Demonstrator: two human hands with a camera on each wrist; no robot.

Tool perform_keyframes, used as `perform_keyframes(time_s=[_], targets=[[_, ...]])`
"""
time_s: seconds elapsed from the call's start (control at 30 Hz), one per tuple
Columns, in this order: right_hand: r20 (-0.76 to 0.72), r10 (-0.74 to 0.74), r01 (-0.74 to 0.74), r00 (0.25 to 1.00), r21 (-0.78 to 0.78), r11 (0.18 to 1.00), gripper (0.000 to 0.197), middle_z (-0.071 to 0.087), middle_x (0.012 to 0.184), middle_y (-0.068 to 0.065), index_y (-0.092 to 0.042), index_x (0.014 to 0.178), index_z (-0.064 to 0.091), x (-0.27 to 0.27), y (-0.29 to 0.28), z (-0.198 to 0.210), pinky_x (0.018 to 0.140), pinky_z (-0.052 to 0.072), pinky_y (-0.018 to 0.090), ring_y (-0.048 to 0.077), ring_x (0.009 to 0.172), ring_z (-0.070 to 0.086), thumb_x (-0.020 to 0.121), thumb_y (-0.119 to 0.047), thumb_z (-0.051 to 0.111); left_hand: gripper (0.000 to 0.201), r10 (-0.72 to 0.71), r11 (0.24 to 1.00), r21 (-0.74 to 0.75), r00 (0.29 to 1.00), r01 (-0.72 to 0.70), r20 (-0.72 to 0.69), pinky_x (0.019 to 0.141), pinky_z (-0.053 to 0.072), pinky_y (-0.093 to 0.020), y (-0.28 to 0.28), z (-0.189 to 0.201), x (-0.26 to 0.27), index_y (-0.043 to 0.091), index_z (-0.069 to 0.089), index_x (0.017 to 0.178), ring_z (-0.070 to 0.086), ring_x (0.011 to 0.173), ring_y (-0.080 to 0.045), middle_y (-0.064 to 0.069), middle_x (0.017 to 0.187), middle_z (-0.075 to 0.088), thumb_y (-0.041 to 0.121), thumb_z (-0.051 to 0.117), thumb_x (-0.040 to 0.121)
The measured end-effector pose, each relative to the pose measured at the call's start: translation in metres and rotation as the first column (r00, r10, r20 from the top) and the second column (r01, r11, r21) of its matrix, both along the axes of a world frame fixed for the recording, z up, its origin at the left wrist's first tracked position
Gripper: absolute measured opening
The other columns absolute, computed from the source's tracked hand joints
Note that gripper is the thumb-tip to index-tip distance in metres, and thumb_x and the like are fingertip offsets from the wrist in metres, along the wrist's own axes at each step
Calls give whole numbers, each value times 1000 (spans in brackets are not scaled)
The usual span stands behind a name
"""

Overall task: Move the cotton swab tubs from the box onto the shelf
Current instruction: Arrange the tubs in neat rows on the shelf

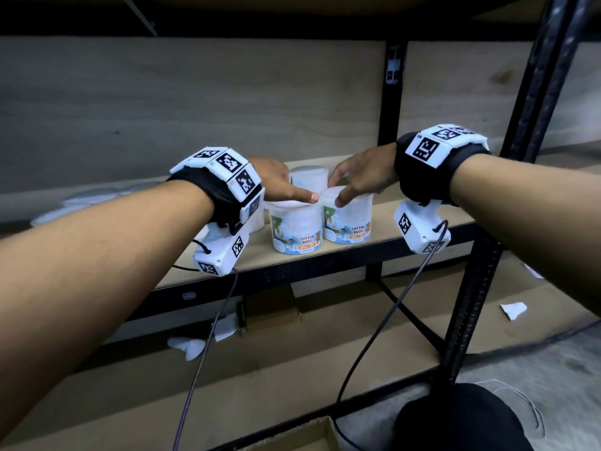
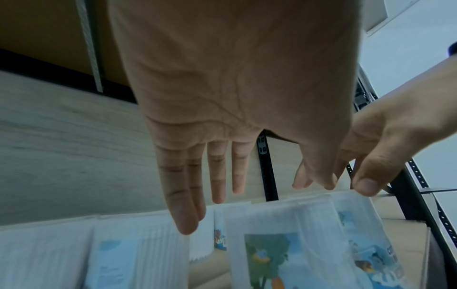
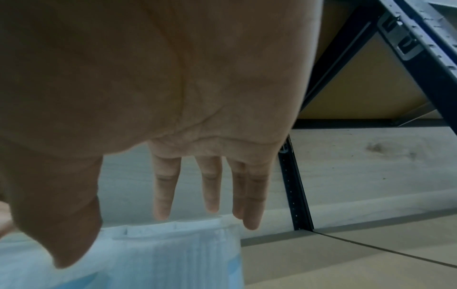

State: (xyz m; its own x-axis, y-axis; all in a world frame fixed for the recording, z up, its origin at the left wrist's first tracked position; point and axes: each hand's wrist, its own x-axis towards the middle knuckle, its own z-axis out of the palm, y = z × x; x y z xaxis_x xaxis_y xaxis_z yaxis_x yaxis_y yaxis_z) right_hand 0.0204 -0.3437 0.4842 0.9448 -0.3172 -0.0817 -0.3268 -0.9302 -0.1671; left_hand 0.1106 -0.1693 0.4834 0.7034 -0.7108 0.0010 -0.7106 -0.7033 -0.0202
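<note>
Several clear cotton swab tubs with "Cotton Buds" labels stand on the wooden shelf point(image 1: 406, 232). My left hand point(image 1: 292, 190) hovers over the front left tub point(image 1: 296, 232), fingers straight, thumb lying across its lid. My right hand point(image 1: 344, 187) is spread over the front right tub point(image 1: 349, 222), thumb tip on the lid's near edge. A third tub point(image 1: 309, 177) stands behind them, and a fourth is mostly hidden behind my left wrist. In the left wrist view my left hand point(image 2: 247, 195) points down above the tubs point(image 2: 284, 244). The right wrist view shows my right hand point(image 3: 148, 234) open above a tub point(image 3: 173, 254).
A black steel upright point(image 1: 507, 206) frames the shelf on the right, and a rear post point(image 1: 392, 102) stands behind the tubs. An open cardboard box point(image 1: 309, 434) sits low in front. Lower boards carry scraps of white paper point(image 1: 188, 348). Cables hang from both wrists.
</note>
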Motion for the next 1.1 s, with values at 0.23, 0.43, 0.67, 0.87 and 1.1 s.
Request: perform_keyframes(time_s=[0.23, 0.43, 0.67, 0.87, 1.1], targets=[[51, 55, -51, 997, -71, 996, 46, 58, 134, -8, -45, 114, 57, -25, 23, 8, 108, 42, 37, 19, 123, 53, 73, -59, 72, 59, -19, 990, -138, 999, 23, 29, 78, 46, -27, 50, 10, -13, 19, 59, 122, 51, 66, -5, -1, 124, 61, 63, 60, 84], [148, 78, -72, 986, -47, 996, 46, 59, 130, -6, -40, 124, 58, -25, 45, 16, 104, 41, 32, 19, 121, 53, 82, -53, 71, 49, -9, 987, -157, 996, 23, 89, 94, 47, -31, 98, 16, -4, 26, 60, 119, 60, 95, -16, 6, 118, 65, 57, 66, 82], [191, 121, -120, 974, -14, 993, 49, 63, 125, -2, -33, 127, 60, 9, 73, 15, 101, 41, 28, 17, 114, 56, 84, -52, 70, 51, 0, 996, -93, 993, 11, 119, 96, 44, -28, 123, 9, 27, 26, 57, 128, 54, 98, -16, 3, 128, 59, 50, 68, 84], [139, 156, -146, 978, -82, 986, 57, 61, 132, 0, -33, 132, 56, 64, 89, 17, 108, 39, 34, 19, 121, 56, 83, -57, 68, 64, 26, 999, -49, 994, -21, 110, 107, 38, -31, 128, -5, 74, 27, 46, 142, 46, 130, -24, -4, 145, 46, 45, 69, 85], [8, 220, -219, 975, -60, 974, 62, 50, 140, 1, -39, 135, 51, 118, 102, 27, 97, 52, 37, 24, 112, 60, 79, -57, 72, 68, 22, 999, -40, 994, -18, 110, 109, 35, -30, 130, -1, 119, 34, 46, 141, 44, 133, -19, 3, 148, 44, 45, 73, 79]])
